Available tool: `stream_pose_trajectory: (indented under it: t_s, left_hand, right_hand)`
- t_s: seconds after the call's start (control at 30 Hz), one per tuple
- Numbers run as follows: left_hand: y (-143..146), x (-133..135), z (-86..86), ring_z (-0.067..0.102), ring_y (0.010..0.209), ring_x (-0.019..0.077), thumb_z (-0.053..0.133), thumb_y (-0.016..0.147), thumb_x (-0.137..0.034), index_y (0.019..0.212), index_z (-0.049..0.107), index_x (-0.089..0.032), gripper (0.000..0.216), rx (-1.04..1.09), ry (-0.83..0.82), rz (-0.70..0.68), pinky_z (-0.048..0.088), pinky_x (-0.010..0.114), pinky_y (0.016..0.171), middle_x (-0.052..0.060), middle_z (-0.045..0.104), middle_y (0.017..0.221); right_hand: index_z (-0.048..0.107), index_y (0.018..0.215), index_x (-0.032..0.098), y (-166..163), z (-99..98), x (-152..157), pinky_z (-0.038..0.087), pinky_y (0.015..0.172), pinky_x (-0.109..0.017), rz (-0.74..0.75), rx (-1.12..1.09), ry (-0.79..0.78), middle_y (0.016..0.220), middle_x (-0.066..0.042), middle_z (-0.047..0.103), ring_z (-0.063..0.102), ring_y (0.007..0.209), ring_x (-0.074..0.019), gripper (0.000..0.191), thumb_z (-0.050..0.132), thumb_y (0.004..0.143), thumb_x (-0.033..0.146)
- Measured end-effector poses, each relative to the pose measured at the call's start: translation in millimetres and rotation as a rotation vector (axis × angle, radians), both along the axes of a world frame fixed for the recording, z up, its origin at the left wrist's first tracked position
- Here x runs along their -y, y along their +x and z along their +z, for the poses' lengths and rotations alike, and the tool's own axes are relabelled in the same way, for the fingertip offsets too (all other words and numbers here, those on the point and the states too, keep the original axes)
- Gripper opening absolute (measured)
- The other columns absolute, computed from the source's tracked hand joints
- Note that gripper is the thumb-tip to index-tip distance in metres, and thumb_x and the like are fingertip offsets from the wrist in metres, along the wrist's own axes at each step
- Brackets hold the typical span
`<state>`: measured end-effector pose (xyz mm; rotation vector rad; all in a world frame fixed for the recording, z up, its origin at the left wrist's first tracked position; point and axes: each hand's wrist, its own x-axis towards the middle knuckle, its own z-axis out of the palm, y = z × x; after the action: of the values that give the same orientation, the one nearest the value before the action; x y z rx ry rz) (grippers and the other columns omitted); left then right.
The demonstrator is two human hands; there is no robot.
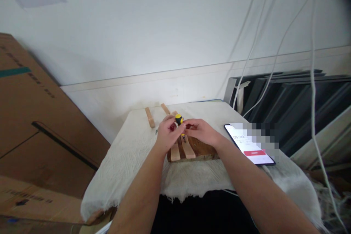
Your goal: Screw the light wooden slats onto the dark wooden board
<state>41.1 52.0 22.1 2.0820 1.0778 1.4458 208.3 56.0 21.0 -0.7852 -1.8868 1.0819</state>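
A small screwdriver (179, 119) with a yellow and black handle stands roughly upright between my hands. My left hand (168, 133) closes in on it from the left, thumb across the handle. From the right, the bent fingers of my right hand (201, 130) pinch at the same handle. My fingers hide most of the tool, and its tip cannot be made out. Below lies a pale shaped wooden piece (188, 150) on a dark brown wooden board (204, 149). Beside it on the board is another pale wooden piece (175, 152), partly under my left hand.
A loose wooden piece (149, 117) lies at the back left of the cloth-covered table (131, 153), with another wooden piece (165, 108) near it. A lit phone (249, 146) rests on the right. Large cardboard (41, 135) stands at left; white cables (312, 62) hang at right.
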Motion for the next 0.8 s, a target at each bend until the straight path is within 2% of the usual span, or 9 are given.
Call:
stream_pose_trajectory:
  t_s: [0.07, 0.13, 0.23, 0.33, 0.43, 0.53, 0.63, 0.7, 0.8]
  left_hand:
    - [0.7, -0.4, -1.2, 0.052, 0.066, 0.0112, 0.066, 0.075, -0.037, 0.087, 0.063, -0.015, 0.025, 0.037, -0.028, 0.048, 0.041, 0.022, 0.058, 0.002, 0.057, 0.077]
    - [1.5, -0.3, -0.6, 0.05, 0.062, 0.0104, 0.068, 0.073, -0.038, 0.081, 0.061, -0.015, 0.025, 0.056, -0.05, 0.067, 0.04, 0.022, 0.056, 0.0, 0.055, 0.071]
    - [2.1, 1.0, 3.0, 0.052, 0.066, 0.0112, 0.065, 0.076, -0.038, 0.074, 0.062, -0.015, 0.023, 0.04, -0.057, 0.0, 0.042, 0.022, 0.059, 0.002, 0.057, 0.074]
    - [2.0, 2.4, 5.9, 0.055, 0.076, 0.0136, 0.059, 0.082, -0.036, 0.086, 0.067, -0.016, 0.022, 0.026, -0.052, -0.073, 0.045, 0.025, 0.067, 0.004, 0.058, 0.086]
    - [2.0, 2.5, 4.6, 0.055, 0.084, 0.0152, 0.054, 0.086, -0.035, 0.096, 0.067, -0.017, 0.025, 0.027, -0.032, -0.083, 0.045, 0.027, 0.074, 0.005, 0.058, 0.09]
    - [2.8, 1.1, 1.2, 0.054, 0.073, 0.0127, 0.062, 0.08, -0.036, 0.103, 0.063, -0.016, 0.031, 0.082, -0.059, -0.06, 0.044, 0.025, 0.065, 0.004, 0.058, 0.087]
    - [3.5, -0.1, -0.4, 0.048, 0.059, 0.0091, 0.068, 0.074, -0.036, 0.092, 0.064, -0.015, 0.029, 0.108, -0.096, -0.023, 0.039, 0.022, 0.053, 0.002, 0.059, 0.081]
    - [3.2, -0.4, -0.1, 0.048, 0.059, 0.0089, 0.066, 0.075, -0.036, 0.085, 0.064, -0.014, 0.023, 0.083, -0.094, -0.024, 0.039, 0.022, 0.053, 0.002, 0.06, 0.078]
    - [1.8, -0.6, 0.6, 0.052, 0.066, 0.011, 0.06, 0.081, -0.034, 0.085, 0.066, -0.015, 0.02, 0.042, -0.069, -0.05, 0.042, 0.023, 0.061, 0.002, 0.061, 0.08]
  right_hand:
    - [0.062, 0.087, 0.018, -2.3, -0.4, 0.4, 0.044, 0.069, -0.028, 0.01, 0.01, 0.003, 0.08, 0.0, 0.062, 0.055, 0.072, -0.0141, 0.018, 0.062, 0.076, 0.033]
    - [0.06, 0.086, 0.018, -4.5, -1.7, 0.4, 0.044, 0.066, -0.028, -0.028, 0.032, 0.008, 0.077, 0.0, 0.059, 0.053, 0.069, -0.0137, 0.021, 0.065, 0.074, 0.035]
    - [0.058, 0.087, 0.019, -5.8, -3.9, -0.5, 0.044, 0.064, -0.028, -0.087, 0.038, 0.018, 0.077, 0.001, 0.059, 0.052, 0.068, -0.0137, 0.026, 0.069, 0.07, 0.036]
    - [0.061, 0.089, 0.019, -4.0, -3.9, -1.2, 0.044, 0.067, -0.029, -0.052, 0.016, 0.018, 0.082, -0.001, 0.062, 0.054, 0.072, -0.0144, 0.021, 0.064, 0.073, 0.031]
    - [0.063, 0.087, 0.018, -1.7, -2.7, -1.9, 0.044, 0.069, -0.029, 0.001, 0.012, 0.011, 0.083, -0.001, 0.063, 0.054, 0.072, -0.0141, 0.016, 0.06, 0.076, 0.029]
    - [0.061, 0.085, 0.018, -2.4, -4.5, -3.6, 0.044, 0.068, -0.029, -0.075, 0.045, 0.009, 0.079, 0.0, 0.061, 0.054, 0.07, -0.0143, 0.021, 0.067, 0.071, 0.033]
    - [0.057, 0.088, 0.018, -5.1, -8.0, -5.1, 0.044, 0.067, -0.029, -0.151, 0.045, -0.004, 0.08, 0.0, 0.06, 0.053, 0.07, -0.0143, 0.03, 0.071, 0.068, 0.034]
    - [0.056, 0.088, 0.017, -5.8, -8.5, -4.9, 0.044, 0.067, -0.029, -0.152, 0.029, 0.0, 0.081, 0.0, 0.06, 0.053, 0.07, -0.014, 0.03, 0.07, 0.068, 0.034]
    - [0.059, 0.089, 0.018, -3.8, -5.0, -3.3, 0.043, 0.07, -0.029, -0.088, 0.029, 0.034, 0.084, 0.0, 0.061, 0.053, 0.074, -0.0144, 0.021, 0.065, 0.072, 0.029]
